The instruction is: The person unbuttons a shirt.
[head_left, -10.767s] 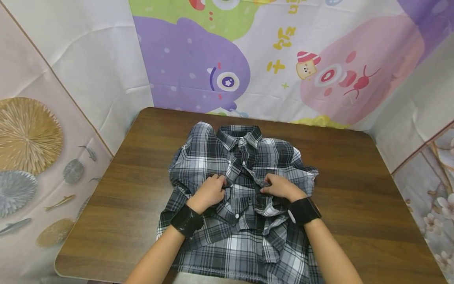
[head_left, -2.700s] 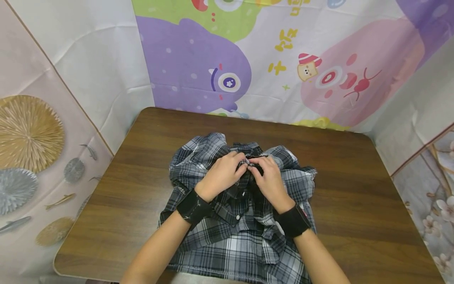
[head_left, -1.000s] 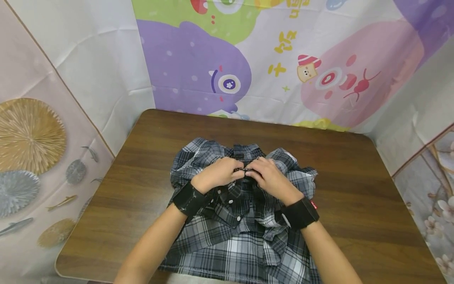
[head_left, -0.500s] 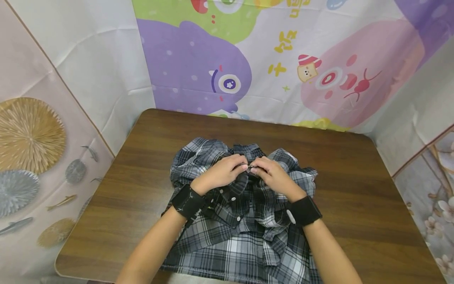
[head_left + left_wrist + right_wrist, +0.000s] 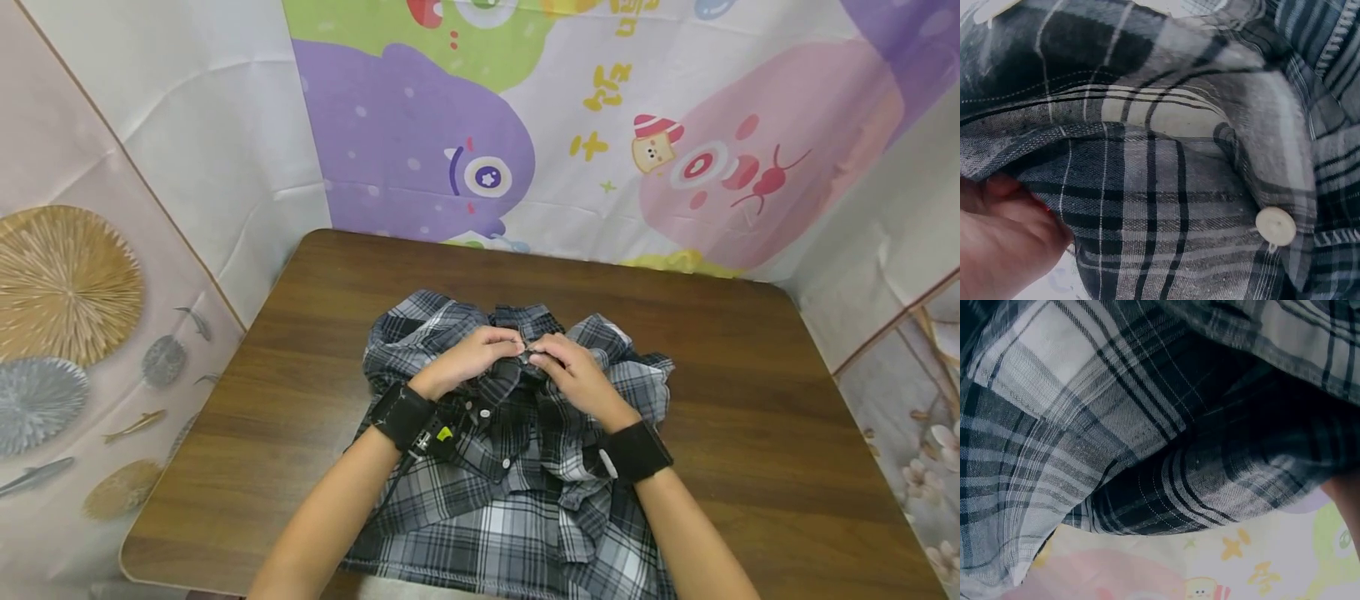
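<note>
A black, grey and white plaid shirt (image 5: 487, 517) lies front up on the table, bunched around its collar (image 5: 525, 317). Just below that collar my left hand (image 5: 468, 358) pinches the front edge between thumb and fingers. My right hand (image 5: 585, 379) pinches the facing edge, its fingertips nearly meeting the left ones. The bit of cloth between them is mostly covered by the fingers. White buttons, one of them a lower button (image 5: 506, 463), run down the front. Close up in the left wrist view, a button (image 5: 1275, 226) sits on a folded strip. Plaid folds fill most of the right wrist view.
The brown wooden table (image 5: 750, 400) extends on both sides of the shirt. A cartoon-printed cloth (image 5: 420, 142) hangs behind it. Both wrists wear black bands, and the left wristband (image 5: 402, 417) has a small yellow-green piece by it.
Both hands have come together from the shirt's mid-chest up to below the collar, bunching its top and pulling the collar nearer. Lately they shift only slightly, the left wrist turning.
</note>
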`<action>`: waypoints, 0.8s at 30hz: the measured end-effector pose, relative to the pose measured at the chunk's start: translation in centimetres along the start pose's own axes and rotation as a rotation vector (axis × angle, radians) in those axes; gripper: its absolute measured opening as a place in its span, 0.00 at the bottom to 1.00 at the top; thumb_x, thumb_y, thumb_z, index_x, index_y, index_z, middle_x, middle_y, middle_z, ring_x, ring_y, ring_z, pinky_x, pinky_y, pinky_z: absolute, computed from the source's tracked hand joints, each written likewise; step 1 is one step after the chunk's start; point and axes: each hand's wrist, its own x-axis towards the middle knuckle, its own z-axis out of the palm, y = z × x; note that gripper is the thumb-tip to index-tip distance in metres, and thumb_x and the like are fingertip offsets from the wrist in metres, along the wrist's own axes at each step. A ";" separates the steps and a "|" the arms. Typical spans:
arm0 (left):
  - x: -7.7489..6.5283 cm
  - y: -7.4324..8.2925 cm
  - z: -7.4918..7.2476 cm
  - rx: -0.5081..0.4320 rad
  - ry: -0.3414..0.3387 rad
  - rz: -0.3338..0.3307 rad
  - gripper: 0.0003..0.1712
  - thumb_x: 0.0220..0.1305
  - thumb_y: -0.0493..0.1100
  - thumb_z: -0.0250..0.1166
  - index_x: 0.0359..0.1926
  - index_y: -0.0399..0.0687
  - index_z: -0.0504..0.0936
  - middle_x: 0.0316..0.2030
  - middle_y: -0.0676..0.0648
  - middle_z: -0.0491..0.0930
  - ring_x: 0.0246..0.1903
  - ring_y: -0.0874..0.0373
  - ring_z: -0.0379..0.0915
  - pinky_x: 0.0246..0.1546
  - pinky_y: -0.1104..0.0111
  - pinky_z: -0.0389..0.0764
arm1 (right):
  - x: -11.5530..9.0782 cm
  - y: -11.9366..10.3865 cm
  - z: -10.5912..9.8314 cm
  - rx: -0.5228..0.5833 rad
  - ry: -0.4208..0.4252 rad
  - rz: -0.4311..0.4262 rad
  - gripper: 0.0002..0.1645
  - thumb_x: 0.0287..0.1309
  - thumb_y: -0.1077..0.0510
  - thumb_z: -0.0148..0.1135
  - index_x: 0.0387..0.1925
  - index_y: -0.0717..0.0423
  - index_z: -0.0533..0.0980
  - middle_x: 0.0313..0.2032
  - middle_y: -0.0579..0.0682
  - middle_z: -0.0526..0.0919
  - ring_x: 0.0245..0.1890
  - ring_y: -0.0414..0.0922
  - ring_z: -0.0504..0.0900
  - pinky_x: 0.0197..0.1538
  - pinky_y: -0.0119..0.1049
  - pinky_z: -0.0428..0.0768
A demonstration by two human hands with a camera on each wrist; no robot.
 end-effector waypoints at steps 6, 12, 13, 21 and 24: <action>0.0 -0.4 -0.5 -0.084 -0.080 -0.031 0.13 0.71 0.44 0.46 0.33 0.45 0.74 0.38 0.50 0.71 0.45 0.57 0.68 0.58 0.60 0.65 | -0.1 -0.2 0.8 0.049 0.051 0.003 0.10 0.61 0.66 0.54 0.41 0.59 0.79 0.37 0.52 0.80 0.30 0.39 0.71 0.36 0.32 0.70; 0.0 -0.9 -0.6 -0.145 -0.124 0.041 0.12 0.71 0.43 0.46 0.30 0.45 0.69 0.32 0.49 0.64 0.36 0.56 0.61 0.43 0.64 0.63 | -0.1 -0.1 1.0 0.199 0.005 0.147 0.09 0.64 0.68 0.49 0.42 0.65 0.76 0.36 0.54 0.77 0.30 0.38 0.68 0.37 0.30 0.68; 0.1 -1.0 -0.6 -0.145 -0.121 0.057 0.12 0.72 0.42 0.46 0.30 0.44 0.69 0.31 0.49 0.63 0.35 0.56 0.60 0.41 0.65 0.62 | 0.0 -0.1 0.9 0.243 -0.008 0.177 0.09 0.65 0.67 0.48 0.42 0.65 0.75 0.36 0.53 0.75 0.31 0.38 0.68 0.38 0.30 0.68; -0.1 -1.3 0.9 -0.004 0.042 0.162 0.10 0.71 0.40 0.48 0.34 0.40 0.72 0.25 0.50 0.61 0.24 0.57 0.55 0.32 0.69 0.60 | 0.2 0.4 0.5 0.489 -0.052 0.295 0.08 0.67 0.61 0.48 0.39 0.60 0.73 0.33 0.40 0.72 0.36 0.37 0.68 0.42 0.31 0.67; -0.1 -1.3 1.6 0.069 0.148 0.204 0.10 0.70 0.41 0.50 0.34 0.41 0.73 0.25 0.50 0.62 0.22 0.58 0.56 0.30 0.70 0.61 | 0.4 0.5 0.6 0.575 -0.051 0.309 0.07 0.67 0.60 0.48 0.37 0.54 0.73 0.34 0.39 0.74 0.38 0.37 0.69 0.44 0.31 0.68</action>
